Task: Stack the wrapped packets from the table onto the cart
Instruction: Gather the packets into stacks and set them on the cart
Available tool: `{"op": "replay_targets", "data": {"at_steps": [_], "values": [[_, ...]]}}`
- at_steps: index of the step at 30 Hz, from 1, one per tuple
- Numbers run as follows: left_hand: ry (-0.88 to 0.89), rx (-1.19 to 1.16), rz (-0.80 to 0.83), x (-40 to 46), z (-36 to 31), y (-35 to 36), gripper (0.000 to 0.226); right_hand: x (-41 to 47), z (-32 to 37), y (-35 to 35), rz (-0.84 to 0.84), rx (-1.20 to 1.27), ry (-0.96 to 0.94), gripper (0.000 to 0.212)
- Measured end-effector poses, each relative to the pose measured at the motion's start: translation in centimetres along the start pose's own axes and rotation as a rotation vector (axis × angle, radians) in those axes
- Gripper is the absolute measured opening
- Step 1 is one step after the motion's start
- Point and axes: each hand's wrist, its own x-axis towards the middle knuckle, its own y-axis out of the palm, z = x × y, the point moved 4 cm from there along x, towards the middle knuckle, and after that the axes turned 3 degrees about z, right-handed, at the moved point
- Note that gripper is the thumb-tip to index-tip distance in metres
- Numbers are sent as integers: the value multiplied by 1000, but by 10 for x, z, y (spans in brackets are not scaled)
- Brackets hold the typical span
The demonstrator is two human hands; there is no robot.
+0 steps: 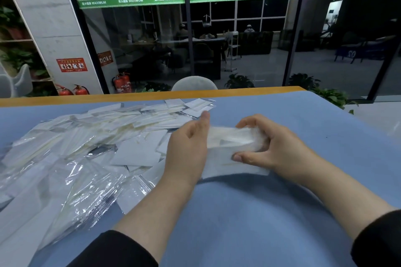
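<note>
Holding a small bundle of wrapped packets (230, 147) between them at the centre of the frame, the two hands work just above the blue table (303, 136). The left hand (186, 147) stands edge-on against the bundle's left end, fingers hidden behind it, thumb up. The right hand (269, 145) curls round the right end, thumb on the near edge and fingers over the far edge.

The loose pile of wrapped packets (86, 147) spreads over the left half of the frame, overlapping in all directions. No cart is in view.

These packets look light and thin: flat white inserts inside clear glossy film. The film crinkles and catches the light, so it is likely slippery, and a stack would probably slide apart if tilted or held loosely. The inserts seem to give some stiffness, yet the bundle sags a little at its lower edge. Best taken by squeezing the stack across its two short ends, or with thumb beneath and fingers on top, keeping it level. Breakage seems unlikely; spilling is the likelier trouble.
</note>
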Motion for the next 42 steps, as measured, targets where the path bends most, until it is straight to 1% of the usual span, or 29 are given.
{"op": "replay_targets", "data": {"at_steps": [1, 2, 5, 7, 9, 11, 14, 15, 17, 19, 20, 22, 24, 26, 28, 30, 33, 35, 36, 38, 39, 41, 42], "values": [[9, -17, -52, 0, -1, -3, 75, -1, 2, -1, -26, -17, -23, 48], [15, -30, -77, -1, -1, -4, 70, -1, 3, 0, -27, -29, -40, 48], [-40, 34, -4, -3, 0, 5, 44, -1, 4, 11, 40, -97, -48, 48], [-73, 92, 9, -1, 7, 8, 24, 0, 1, 11, 4, -122, -36, 49], [-100, 67, -34, 1, 11, 5, 12, 0, -2, 7, -48, -127, 0, 55], [-140, -17, -42, 0, 12, 4, 13, -1, -2, 7, -42, -130, 4, 55], [-110, -116, -11, -7, 3, 7, 42, -4, 11, 14, -77, -62, -100, 52], [-95, -128, -5, -8, 0, 8, 46, -4, 14, 15, -100, -41, -137, 53], [-78, -70, 45, -10, -2, 11, 39, -3, 17, 18, -106, -107, -191, 61], [-82, 81, 118, -11, 1, 16, 26, -1, 15, 22, -67, -222, -203, 71], [-65, 140, 129, -10, 3, 16, 22, -1, 14, 22, -47, -233, -200, 72], [-24, 171, 100, -8, 6, 14, 14, -2, 9, 16, -10, -168, -175, 73], [-25, 157, 79, -5, 9, 11, 10, -5, 0, 3, 46, -71, -67, 81], [-46, 147, 75, -5, 10, 10, 8, -9, -11, -9, 159, -17, 79, 90], [-58, 130, 67, -5, 11, 11, 6, -10, -17, -10, 236, -39, 125, 86], [-88, 64, 49, -5, 9, 11, 8, -9, -15, -6, 195, -44, 104, 74], [-35, -48, -10, -5, 5, 8, 28, -8, -6, -1, 33, 17, 6, 62], [49, -99, -82, -5, 0, 3, 31, -6, -3, 0, -15, 18, -36, 63], [71, -93, -104, -5, -1, 2, 30, -6, -3, 3, 7, -10, -34, 65], [45, -28, -96, -4, 2, 3, 22, -5, -8, 10, 91, -82, -9, 70], [13, 3, -81, -3, 6, 4, 16, -5, -10, 11, 102, -100, 3, 72], [-21, 31, -80, -1, 10, 4, 11, -4, -12, 8, 46, -114, -20, 77], [-15, 37, -86, 0, 10, 4, 12, -3, -10, 6, 32, -125, -43, 77]]}}
